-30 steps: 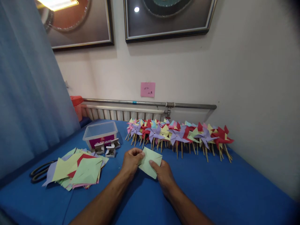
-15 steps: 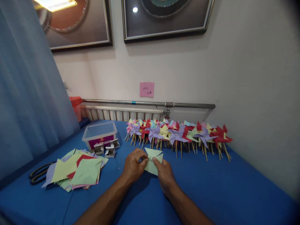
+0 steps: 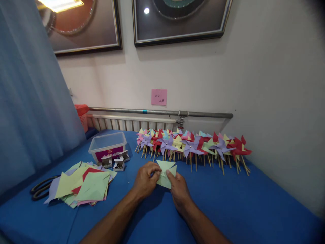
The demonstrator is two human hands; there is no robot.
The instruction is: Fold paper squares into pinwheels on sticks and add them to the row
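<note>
A pale green paper square (image 3: 165,165) with cuts running in from its corners is held up over the blue table between both hands. My left hand (image 3: 147,178) is closed, thumb and fingers pinching at the paper's left side near the centre. Whether a small pin is also in those fingertips I cannot make out. My right hand (image 3: 179,188) grips the paper's lower right, its thumb on top and the fingers hidden underneath. Just beyond the hands stand rows of finished paper pinwheels (image 3: 192,148) on thin sticks.
To the left lies a loose pile of coloured paper sheets (image 3: 90,188), with black-handled scissors (image 3: 42,189) partly beneath it. Behind are small open boxes (image 3: 118,165) and a clear plastic tub (image 3: 108,144). A blue curtain (image 3: 33,88) hangs at far left; a radiator (image 3: 132,123) runs along the wall.
Almost nothing differs. The left thumb and fingertips have shifted slightly at the centre of the green paper; both hands keep their hold.
</note>
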